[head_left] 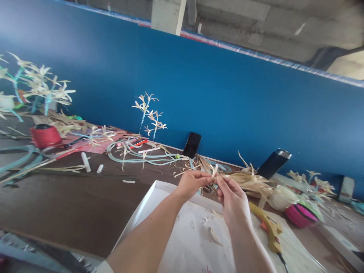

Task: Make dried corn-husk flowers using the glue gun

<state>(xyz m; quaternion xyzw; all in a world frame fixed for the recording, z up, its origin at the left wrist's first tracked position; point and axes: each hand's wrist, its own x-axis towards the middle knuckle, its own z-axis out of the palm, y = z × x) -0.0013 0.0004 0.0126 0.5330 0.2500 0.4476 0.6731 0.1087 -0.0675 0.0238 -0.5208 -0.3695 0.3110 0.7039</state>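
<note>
My left hand [194,183] and my right hand [232,193] meet fingertip to fingertip above the far edge of a shallow white box lid [182,242]. Both are closed in a pinch on a small cream husk flower [215,170], whose pale petals stick up between the fingers. Its lower part is hidden by my fingertips. A curled husk scrap [215,237] and smaller bits lie in the lid below. Just right of my right forearm, a yellow glue gun [269,227] rests on a pale board.
Dried husks [247,182] and a tilted dark flask [274,163] are beyond my right hand. A black phone [192,145] leans on the blue partition [227,102]. Finished flower stems [145,110] stand behind coiled pale-blue cord [136,161]. Red tape [45,135] sits at left, a pink roll [300,215] at right.
</note>
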